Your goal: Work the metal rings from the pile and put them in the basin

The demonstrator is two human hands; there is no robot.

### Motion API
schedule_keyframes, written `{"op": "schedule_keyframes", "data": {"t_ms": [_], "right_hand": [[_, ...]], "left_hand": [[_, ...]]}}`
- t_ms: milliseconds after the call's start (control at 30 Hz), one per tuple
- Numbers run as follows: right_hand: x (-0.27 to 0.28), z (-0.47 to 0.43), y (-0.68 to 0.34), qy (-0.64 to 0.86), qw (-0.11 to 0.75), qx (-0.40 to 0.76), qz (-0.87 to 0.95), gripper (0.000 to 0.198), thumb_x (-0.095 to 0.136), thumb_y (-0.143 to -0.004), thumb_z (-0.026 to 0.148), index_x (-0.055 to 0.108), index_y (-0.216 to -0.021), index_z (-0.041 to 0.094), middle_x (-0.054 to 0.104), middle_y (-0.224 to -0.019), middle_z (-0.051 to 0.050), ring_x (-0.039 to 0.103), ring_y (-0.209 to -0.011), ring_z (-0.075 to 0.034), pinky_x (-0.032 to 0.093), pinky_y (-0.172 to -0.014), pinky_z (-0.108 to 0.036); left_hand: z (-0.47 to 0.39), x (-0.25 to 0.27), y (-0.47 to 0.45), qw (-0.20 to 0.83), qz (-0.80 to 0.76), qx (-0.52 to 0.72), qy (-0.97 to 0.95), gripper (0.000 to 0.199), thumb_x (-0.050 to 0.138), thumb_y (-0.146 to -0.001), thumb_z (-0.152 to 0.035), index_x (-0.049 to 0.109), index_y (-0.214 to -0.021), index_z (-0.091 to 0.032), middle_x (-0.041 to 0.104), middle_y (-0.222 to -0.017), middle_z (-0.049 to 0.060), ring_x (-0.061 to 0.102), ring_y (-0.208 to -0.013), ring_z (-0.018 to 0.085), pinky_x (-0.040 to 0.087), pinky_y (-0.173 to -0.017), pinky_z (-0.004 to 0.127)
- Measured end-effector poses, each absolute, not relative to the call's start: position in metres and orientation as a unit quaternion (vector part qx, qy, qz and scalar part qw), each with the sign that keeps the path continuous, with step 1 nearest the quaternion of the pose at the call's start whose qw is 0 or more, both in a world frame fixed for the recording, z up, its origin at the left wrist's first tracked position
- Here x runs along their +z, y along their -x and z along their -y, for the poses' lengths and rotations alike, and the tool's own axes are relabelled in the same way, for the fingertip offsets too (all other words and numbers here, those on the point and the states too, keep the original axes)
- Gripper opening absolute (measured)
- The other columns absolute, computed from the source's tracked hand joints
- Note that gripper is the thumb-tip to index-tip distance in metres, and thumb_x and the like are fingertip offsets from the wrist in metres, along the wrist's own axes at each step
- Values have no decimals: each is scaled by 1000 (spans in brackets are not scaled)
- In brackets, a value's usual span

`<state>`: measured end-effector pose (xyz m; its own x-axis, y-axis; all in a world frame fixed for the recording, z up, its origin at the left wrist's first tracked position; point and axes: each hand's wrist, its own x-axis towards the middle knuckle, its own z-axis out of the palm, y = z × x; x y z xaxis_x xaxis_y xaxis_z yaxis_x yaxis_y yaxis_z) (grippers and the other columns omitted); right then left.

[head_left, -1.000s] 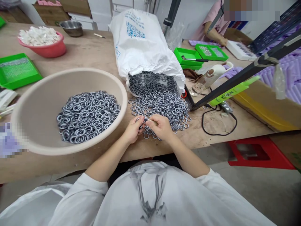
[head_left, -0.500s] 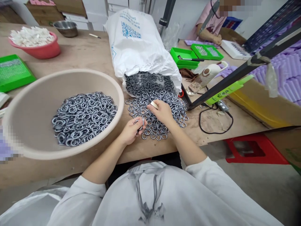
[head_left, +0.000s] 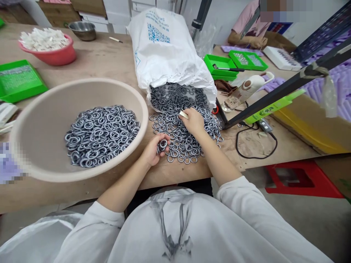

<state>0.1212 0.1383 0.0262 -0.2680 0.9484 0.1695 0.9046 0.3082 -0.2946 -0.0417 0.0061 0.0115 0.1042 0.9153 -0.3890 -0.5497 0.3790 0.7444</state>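
Note:
My left hand [head_left: 155, 149] is curled, palm up, around a few dark grey rings [head_left: 162, 145] at the near left side of a loose ring pile [head_left: 183, 140]. Over the middle of that pile, my right hand [head_left: 193, 121] grips a short cream-coloured flat piece [head_left: 184, 114]; its fingertips are partly hidden among the rings. Behind the hands a white sack [head_left: 167, 58] lies on its side, its mouth open and rings spilling out onto the table. To the left stands a wide beige basin [head_left: 41, 109] holding a large heap of the same rings [head_left: 102, 135].
A dark metal post [head_left: 274, 89] slants across the right, near a bottle [head_left: 244, 91] and a black cable [head_left: 238, 149]. Green trays [head_left: 219, 67] stand behind. A red bowl [head_left: 55, 54] of white pieces is at back left. Another person [head_left: 246, 25] works at the far right.
My right hand has moved slightly farther over the pile, fingers down among the rings. My left hand has turned more palm up, showing the rings in it. The whole view has shifted slightly.

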Motion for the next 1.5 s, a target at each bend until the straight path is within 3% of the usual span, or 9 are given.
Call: {"op": "schedule_keyframes", "data": {"t_ms": [200, 300, 433, 600, 733, 967, 1133, 1333, 1500], "right_hand": [[23, -143, -117, 575, 128, 79, 804, 24, 62, -88, 39, 72, -104, 23, 65, -110, -9, 62, -95, -26, 43, -76, -33], [22, -139, -122, 553, 209, 160, 790, 19, 65, -85, 35, 73, -89, 18, 68, -93, -7, 61, -88, -23, 42, -77, -33], [16, -107, -124, 468, 352, 413, 698, 24, 68, -80, 42, 69, -83, 18, 64, -74, 0, 56, -71, -16, 44, -71, -30], [8, -55, -109, 402, 402, 506, 649, 31, 72, -76, 51, 68, -81, 21, 63, -76, 0, 56, -75, -16, 47, -76, -32], [9, -42, -104, 400, 416, 467, 670, 34, 74, -73, 54, 66, -76, 22, 60, -78, -1, 57, -79, -17, 49, -80, -35], [19, -47, -110, 330, 353, 622, 615, 40, 75, -72, 55, 69, -96, 23, 58, -100, -2, 61, -64, -12, 55, -64, -32], [12, -40, -109, 358, 400, 562, 629, 38, 79, -70, 51, 70, -95, 24, 58, -104, -4, 63, -71, -15, 55, -63, -32], [15, -43, -105, 357, 413, 545, 636, 34, 73, -76, 55, 68, -83, 22, 61, -86, -1, 59, -68, -14, 50, -65, -31], [24, -44, -114, 382, 395, 431, 716, 46, 55, -87, 62, 65, -75, 19, 61, -72, -1, 55, -69, -15, 43, -68, -28]], "left_hand": [[-7, 11, 42, 715, -425, 514, -209, 41, 75, -69, -50, 54, -78, -16, 56, -69, -2, 50, -46, 5, 20, -32, 13], [-9, 9, 44, 716, -421, 519, -204, 47, 77, -68, -54, 49, -74, -17, 51, -64, -5, 42, -41, 3, 15, -32, 12], [-8, 8, 41, 690, -443, 527, -223, 43, 73, -75, -54, 51, -76, -17, 48, -60, -6, 35, -37, 2, 14, -33, 13], [-3, 7, 34, 686, -435, 523, -259, 41, 69, -78, -56, 55, -95, -21, 51, -59, -7, 36, -37, 4, 16, -34, 13], [-1, 4, 34, 692, -422, 517, -276, 44, 71, -75, -59, 53, -88, -21, 49, -57, -7, 36, -37, 4, 17, -34, 14], [2, 6, 33, 688, -407, 509, -318, 46, 74, -71, -57, 53, -84, -19, 50, -58, -6, 37, -40, 4, 20, -35, 14], [3, 10, 34, 719, -407, 483, -290, 52, 74, -68, -63, 49, -76, -19, 50, -57, -5, 36, -38, 4, 17, -35, 15], [4, 11, 34, 723, -383, 488, -303, 50, 77, -69, -58, 57, -94, -19, 49, -57, -6, 35, -40, 4, 17, -36, 15], [4, 13, 36, 719, -377, 482, -330, 51, 74, -70, -62, 48, -75, -18, 48, -56, -6, 32, -40, 3, 18, -35, 14]]}}
